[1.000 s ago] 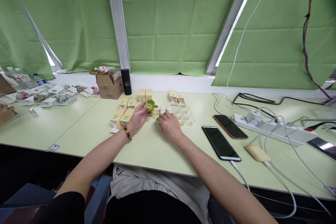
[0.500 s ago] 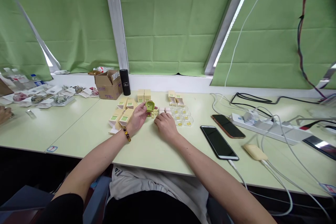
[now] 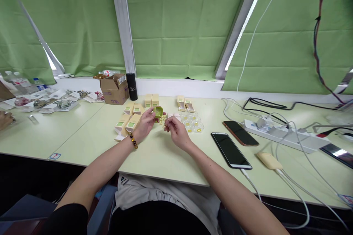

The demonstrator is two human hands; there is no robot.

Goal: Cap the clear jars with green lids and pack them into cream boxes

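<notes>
My left hand, with a beaded bracelet at the wrist, grips a small green square cup by its side, its hollow facing me. Close to its right, my right hand is closed in a pinch on a tiny pale-yellow piece, whose shape is too small to make out. Several little yellow pieces lie on the table just behind the fingertips. Beside them, partly behind my right hand, are small pale-pink blocks. Clear plastic cups with yellow bits inside sit further right.
Cream boxes with green labels stand at left, at the back and at back right. A cardboard carton and a black cylinder are behind. Phones, a power strip and cables lie right. Another person's hand shows far left.
My right hand has risen from the little pieces on the table, now pinching a tiny pale-yellow piece. My left hand keeps the green cup in nearly the same place.
</notes>
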